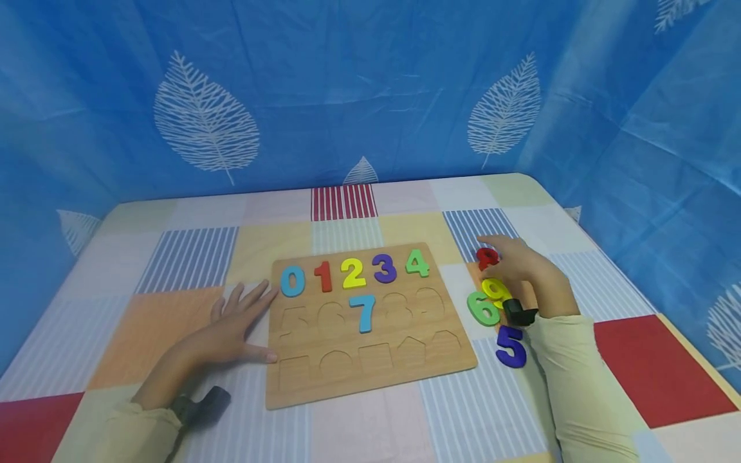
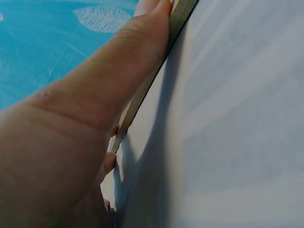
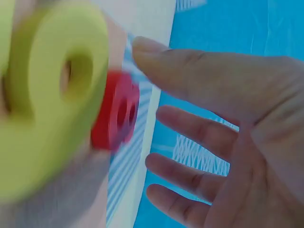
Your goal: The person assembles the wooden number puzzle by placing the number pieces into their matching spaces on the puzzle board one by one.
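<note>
A wooden number board [image 1: 370,379] lies on the table, with several coloured numbers along its top row and a light blue 7 [image 1: 363,313] in the middle row. My left hand [image 1: 234,328] rests at the board's left edge, its fingers spread and the thumb touching the edge near the lower corner. Over the loose numbers on the right, my right hand [image 1: 515,260] reaches with parted fingers toward a red 8 [image 1: 487,258]. In the right wrist view the thumb and fingers stand apart from the red 8 [image 3: 116,111], holding nothing.
Near the right hand lie a yellow 9 [image 1: 495,290], a green 6 [image 1: 482,310] and a purple 5 [image 1: 511,347]. Bare recesses show in the board's lower two rows. A blue leaf-print curtain [image 1: 359,96] hangs behind the patchwork-covered table [image 1: 370,424].
</note>
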`<control>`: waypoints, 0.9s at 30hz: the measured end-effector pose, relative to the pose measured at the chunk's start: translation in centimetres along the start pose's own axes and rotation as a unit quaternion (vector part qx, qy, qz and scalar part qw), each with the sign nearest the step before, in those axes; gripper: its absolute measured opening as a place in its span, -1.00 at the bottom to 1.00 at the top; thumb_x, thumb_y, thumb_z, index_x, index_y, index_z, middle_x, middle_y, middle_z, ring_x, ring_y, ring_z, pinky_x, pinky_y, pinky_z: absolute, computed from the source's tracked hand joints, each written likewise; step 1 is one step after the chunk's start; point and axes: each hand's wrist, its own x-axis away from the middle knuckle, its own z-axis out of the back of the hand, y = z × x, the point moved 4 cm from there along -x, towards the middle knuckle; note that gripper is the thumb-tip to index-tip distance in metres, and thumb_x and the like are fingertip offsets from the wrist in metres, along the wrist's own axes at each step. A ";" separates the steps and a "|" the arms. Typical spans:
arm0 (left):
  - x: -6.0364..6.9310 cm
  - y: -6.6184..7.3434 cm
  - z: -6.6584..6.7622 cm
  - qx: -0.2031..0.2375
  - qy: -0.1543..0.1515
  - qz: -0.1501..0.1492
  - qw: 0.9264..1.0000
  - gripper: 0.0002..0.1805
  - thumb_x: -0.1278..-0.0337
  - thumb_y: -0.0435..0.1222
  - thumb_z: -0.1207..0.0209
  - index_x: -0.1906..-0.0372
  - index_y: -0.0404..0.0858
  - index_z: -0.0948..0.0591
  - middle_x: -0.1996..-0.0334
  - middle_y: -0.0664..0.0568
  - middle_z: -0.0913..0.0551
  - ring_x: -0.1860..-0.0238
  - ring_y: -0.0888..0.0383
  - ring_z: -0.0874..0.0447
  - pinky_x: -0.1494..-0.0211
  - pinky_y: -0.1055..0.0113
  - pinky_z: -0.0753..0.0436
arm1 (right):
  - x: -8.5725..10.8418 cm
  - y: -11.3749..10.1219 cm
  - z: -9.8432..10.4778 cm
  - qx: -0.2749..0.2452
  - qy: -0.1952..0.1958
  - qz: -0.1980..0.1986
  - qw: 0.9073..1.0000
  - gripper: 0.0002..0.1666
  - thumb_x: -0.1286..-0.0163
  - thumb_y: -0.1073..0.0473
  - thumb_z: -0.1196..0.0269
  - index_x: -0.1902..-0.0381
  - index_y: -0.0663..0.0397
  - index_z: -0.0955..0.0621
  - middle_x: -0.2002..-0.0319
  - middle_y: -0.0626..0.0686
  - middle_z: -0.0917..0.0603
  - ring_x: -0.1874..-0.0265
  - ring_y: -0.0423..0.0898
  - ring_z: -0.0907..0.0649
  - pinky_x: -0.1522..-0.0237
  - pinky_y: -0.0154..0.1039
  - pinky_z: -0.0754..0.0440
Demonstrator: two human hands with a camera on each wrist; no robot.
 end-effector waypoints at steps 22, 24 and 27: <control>-0.1 -0.2 0.0 -0.004 0.002 0.005 1.000 0.22 0.38 0.32 -0.24 -0.44 -0.05 0.06 -0.44 -0.20 0.19 -0.36 -0.37 0.54 -0.23 -0.35 0.52 | -0.5 2.2 -0.7 -0.037 -0.024 -0.042 0.998 -0.16 -0.12 0.25 -0.28 -0.33 0.21 -0.19 -0.21 0.40 -0.28 -0.08 0.32 -0.31 -0.06 0.22 -0.44; -0.1 -0.2 0.0 -0.002 0.001 0.006 1.000 0.22 0.38 0.31 -0.24 -0.44 -0.05 0.05 -0.45 -0.20 0.20 -0.36 -0.37 0.55 -0.23 -0.34 0.52 | -0.4 2.1 -0.6 -0.036 -0.022 -0.040 0.998 -0.16 -0.12 0.23 -0.29 -0.32 0.22 -0.19 -0.22 0.40 -0.28 -0.09 0.32 -0.31 -0.07 0.23 -0.43; -0.1 -0.2 0.0 0.000 0.001 0.007 1.000 0.22 0.38 0.31 -0.25 -0.44 -0.06 0.04 -0.45 -0.20 0.19 -0.37 -0.36 0.55 -0.23 -0.34 0.52 | -0.4 1.7 -0.5 -0.032 -0.019 -0.034 0.999 -0.16 -0.13 0.21 -0.28 -0.32 0.24 -0.19 -0.24 0.40 -0.26 -0.11 0.32 -0.30 -0.08 0.25 -0.40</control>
